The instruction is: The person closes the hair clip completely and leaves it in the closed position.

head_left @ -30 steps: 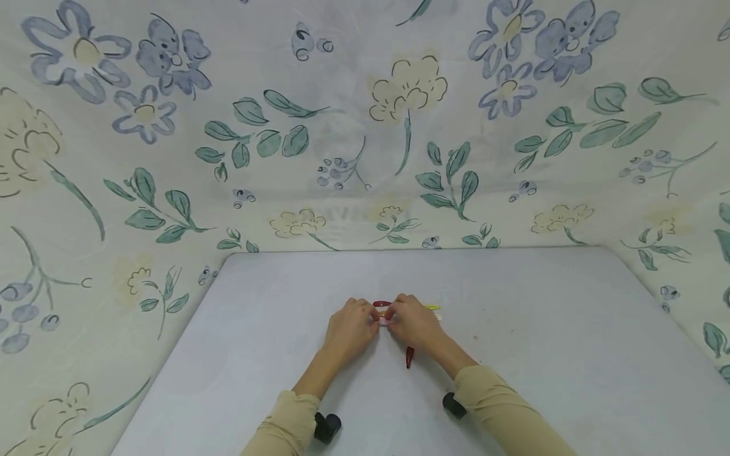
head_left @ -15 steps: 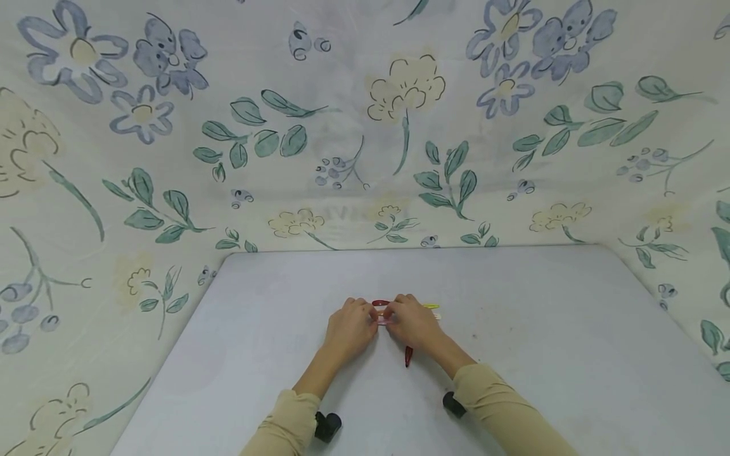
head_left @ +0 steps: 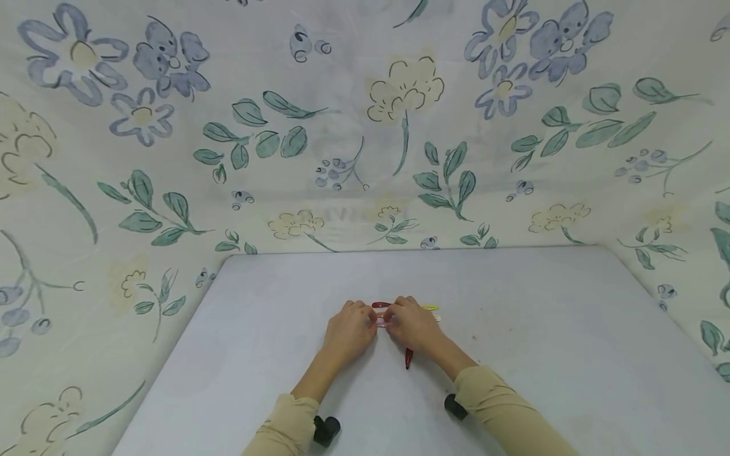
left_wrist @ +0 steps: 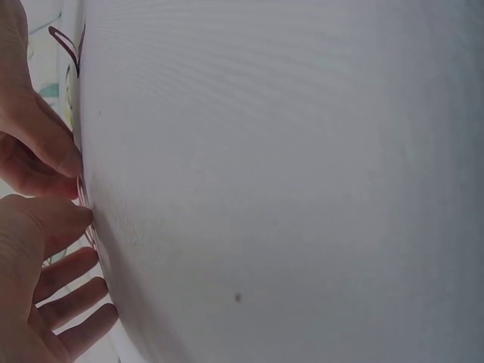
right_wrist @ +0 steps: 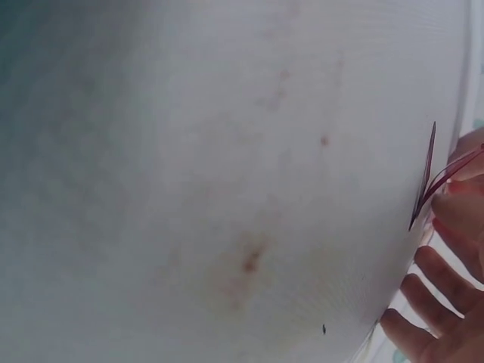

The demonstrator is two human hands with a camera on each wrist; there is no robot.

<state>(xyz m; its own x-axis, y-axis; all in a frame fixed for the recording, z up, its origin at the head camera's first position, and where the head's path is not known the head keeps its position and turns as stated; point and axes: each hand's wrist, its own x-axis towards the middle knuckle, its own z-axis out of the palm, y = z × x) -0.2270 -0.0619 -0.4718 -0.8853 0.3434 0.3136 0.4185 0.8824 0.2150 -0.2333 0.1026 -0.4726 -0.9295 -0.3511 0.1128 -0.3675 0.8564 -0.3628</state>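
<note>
My two hands meet at the middle of the white table (head_left: 513,354). Left hand (head_left: 358,323) and right hand (head_left: 406,320) both pinch a small pink hair clip (head_left: 383,322) between their fingertips, low over the table. A red clip (head_left: 380,304) lies just behind the hands. Under my right wrist lies a dark red clip (head_left: 409,358), which shows again as a thin clip (right_wrist: 425,178) in the right wrist view. A yellow-green clip (head_left: 432,308) pokes out beyond the right hand. In the left wrist view the left hand (left_wrist: 45,227) pinches the pink clip (left_wrist: 82,193) at the frame's left edge.
A flowered cloth (head_left: 365,126) hangs behind the table and down both its sides. Black wrist camera mounts (head_left: 327,429) sit under the beige sleeves (head_left: 502,411). The tabletop carries a few faint stains (right_wrist: 249,261).
</note>
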